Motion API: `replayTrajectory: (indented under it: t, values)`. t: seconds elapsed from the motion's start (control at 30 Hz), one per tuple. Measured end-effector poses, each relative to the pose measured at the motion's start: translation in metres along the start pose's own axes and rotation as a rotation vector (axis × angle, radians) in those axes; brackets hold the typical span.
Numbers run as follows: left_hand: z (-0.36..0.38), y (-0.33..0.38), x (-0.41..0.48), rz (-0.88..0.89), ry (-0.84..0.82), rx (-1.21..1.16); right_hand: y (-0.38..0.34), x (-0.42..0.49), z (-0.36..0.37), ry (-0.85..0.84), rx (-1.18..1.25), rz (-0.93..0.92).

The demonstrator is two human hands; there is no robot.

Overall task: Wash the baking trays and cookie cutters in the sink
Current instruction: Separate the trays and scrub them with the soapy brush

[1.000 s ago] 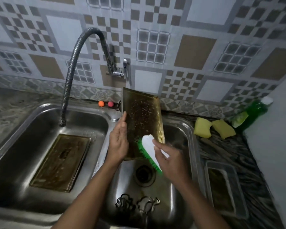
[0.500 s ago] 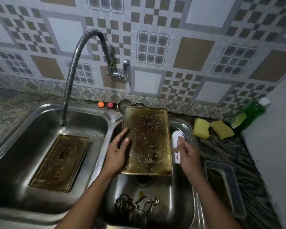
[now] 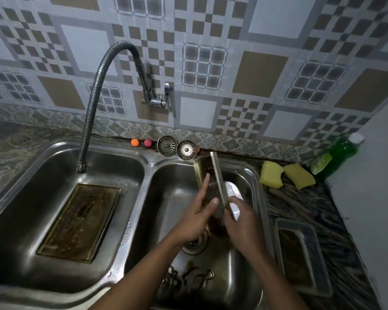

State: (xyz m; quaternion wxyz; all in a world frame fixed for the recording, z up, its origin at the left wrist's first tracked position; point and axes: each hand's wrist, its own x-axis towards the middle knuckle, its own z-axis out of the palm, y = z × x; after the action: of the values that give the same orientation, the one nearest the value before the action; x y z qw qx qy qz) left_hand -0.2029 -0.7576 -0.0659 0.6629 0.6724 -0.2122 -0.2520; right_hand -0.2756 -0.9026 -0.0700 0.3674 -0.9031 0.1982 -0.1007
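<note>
Over the right basin point(image 3: 166, 198) of the sink, a greasy golden baking tray point(image 3: 218, 180) stands on end, its edge turned toward me. My left hand point(image 3: 197, 218) holds it from the left, one finger and the thumb lying against its dirty inner face. My right hand point(image 3: 244, 224) grips a white scrub brush point(image 3: 232, 191) against the tray's far side, which is hidden. A second dirty tray point(image 3: 78, 222) lies flat in the left basin. Metal cookie cutters point(image 3: 188, 278) lie on the right basin's floor near my forearms.
A flexible faucet point(image 3: 112, 70) hangs over the left basin. Two strainers point(image 3: 176, 147) and two small balls point(image 3: 141, 142) sit on the sink's back ledge. On the right counter are two yellow sponges point(image 3: 285, 177), a green soap bottle point(image 3: 338, 155) and a clear container point(image 3: 280, 231) holding another tray.
The tray has turned from facing me to edge-on and moved back and right. My right hand has brought the brush in against its back side.
</note>
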Motion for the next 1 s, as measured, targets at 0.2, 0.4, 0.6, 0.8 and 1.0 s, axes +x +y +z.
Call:
replayTrajectory:
  t: [0.2,0.4,0.6,0.8,1.0]
  values:
    - [0.017,0.005,-0.005,-0.054,0.177,-0.33,-0.013,-0.007,0.013,-0.066,-0.096,-0.127]
    - [0.001,0.006,-0.002,-0.062,0.326,-0.385,-0.03,-0.01,0.01,-0.088,-0.133,-0.266]
    - [-0.016,-0.002,-0.005,0.063,0.49,-0.023,-0.034,-0.007,0.01,-0.016,0.089,-0.251]
    - [-0.022,-0.005,-0.007,0.024,0.422,-0.023,-0.026,0.009,0.004,0.1,0.242,-0.07]
    - [-0.012,0.002,-0.011,-0.004,0.238,-0.087,-0.039,0.051,-0.002,0.304,0.224,0.032]
